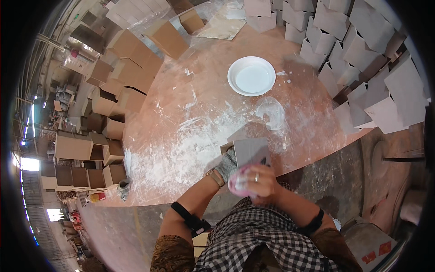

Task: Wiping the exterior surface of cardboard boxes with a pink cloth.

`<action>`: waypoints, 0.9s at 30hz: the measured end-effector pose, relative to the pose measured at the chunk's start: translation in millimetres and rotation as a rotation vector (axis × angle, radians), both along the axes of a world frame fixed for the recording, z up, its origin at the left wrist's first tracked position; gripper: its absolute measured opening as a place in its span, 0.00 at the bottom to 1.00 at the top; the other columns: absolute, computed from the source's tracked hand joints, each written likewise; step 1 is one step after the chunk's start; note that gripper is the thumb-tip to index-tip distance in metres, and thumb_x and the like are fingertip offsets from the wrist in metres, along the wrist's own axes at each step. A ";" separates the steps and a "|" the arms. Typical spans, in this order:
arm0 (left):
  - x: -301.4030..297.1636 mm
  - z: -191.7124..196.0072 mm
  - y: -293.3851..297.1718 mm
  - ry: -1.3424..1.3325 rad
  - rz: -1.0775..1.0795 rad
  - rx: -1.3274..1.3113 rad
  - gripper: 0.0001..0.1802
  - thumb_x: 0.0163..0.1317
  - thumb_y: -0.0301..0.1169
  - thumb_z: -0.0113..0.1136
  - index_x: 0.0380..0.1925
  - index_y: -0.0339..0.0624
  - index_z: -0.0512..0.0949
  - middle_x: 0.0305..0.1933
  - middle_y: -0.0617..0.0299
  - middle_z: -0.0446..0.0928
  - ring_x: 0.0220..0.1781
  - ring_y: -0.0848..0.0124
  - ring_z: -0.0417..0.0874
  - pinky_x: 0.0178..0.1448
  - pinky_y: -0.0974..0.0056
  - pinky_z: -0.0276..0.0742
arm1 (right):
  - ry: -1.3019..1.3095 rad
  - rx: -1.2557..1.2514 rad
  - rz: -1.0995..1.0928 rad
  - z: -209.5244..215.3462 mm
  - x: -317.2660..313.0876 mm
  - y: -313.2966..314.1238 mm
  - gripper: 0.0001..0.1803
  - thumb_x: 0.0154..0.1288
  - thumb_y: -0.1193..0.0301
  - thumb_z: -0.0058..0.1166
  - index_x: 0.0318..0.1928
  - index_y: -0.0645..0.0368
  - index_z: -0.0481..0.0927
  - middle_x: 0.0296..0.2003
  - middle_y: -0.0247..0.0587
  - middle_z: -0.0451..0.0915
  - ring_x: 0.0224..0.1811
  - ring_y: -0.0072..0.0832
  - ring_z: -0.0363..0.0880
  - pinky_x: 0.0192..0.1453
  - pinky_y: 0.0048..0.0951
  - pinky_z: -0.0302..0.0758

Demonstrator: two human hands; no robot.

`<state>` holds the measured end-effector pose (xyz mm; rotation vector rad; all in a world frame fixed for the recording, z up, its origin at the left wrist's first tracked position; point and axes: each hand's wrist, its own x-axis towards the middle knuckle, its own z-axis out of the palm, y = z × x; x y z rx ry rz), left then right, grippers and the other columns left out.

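Both busy: gloved left hand (226, 166) grips grey box (252, 152); right hand (261, 181) clutches pink cloth (236, 183).

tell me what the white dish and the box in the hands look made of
The white dish looks like smooth glossy plastic or glazed ceramic; its sheen leaves that open. The small box, held by the gloved left hand, looks like matte grey paperboard with flat panels and crisp folded edges. The right hand presses a pink pad to it.

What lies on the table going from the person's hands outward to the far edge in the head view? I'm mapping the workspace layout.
Right hand with a pink cloth → grey box steadied by the gloved left hand → white glue smear → white bowl → flat clear plastic sheet.
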<state>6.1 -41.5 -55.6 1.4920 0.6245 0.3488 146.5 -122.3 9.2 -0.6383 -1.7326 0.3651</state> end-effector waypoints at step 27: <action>11.6 -40.2 10.5 0.342 -0.053 1.102 0.25 0.62 0.42 0.46 0.58 0.48 0.67 0.58 0.56 0.69 0.59 0.65 0.69 0.66 0.57 0.61 | -0.099 -0.236 -0.210 -2.4 32.4 56.4 0.20 0.36 0.84 0.50 0.36 0.59 0.80 0.36 0.43 0.80 0.40 0.40 0.78 0.45 0.36 0.76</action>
